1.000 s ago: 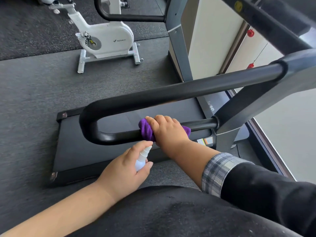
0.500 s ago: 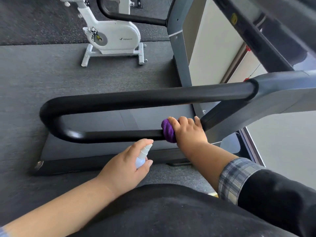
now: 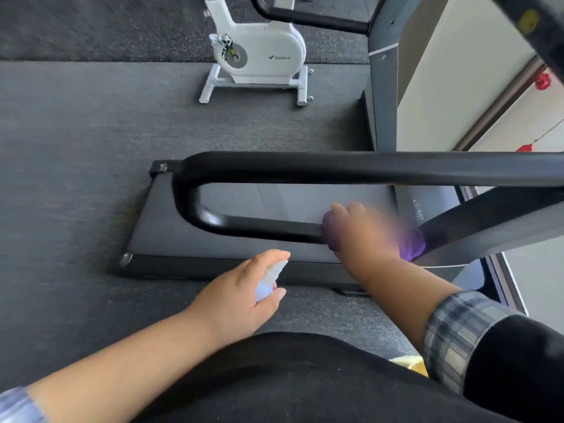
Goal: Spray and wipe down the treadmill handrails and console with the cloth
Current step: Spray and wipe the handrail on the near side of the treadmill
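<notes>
Nearest us, our left hand grips a small spray bottle. Just beyond, our blurred right hand wraps the purple cloth around the black treadmill handrail. Farther off stands a white exercise bike marked MERACH.

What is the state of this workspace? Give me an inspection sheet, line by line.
Surface: dark gym floor mat; treadmill deck on it.
Job's things: purple cloth wrapped on the lower black handrail; small spray bottle, nozzle up; console not in view.
Clutter: nothing seen.
Grippers: right hand, blurred, grips the cloth on the rail; left hand holds the spray bottle clear of the rail.
Cables: nothing seen.
Surroundings: white exercise bike behind; red ornaments on the right.
</notes>
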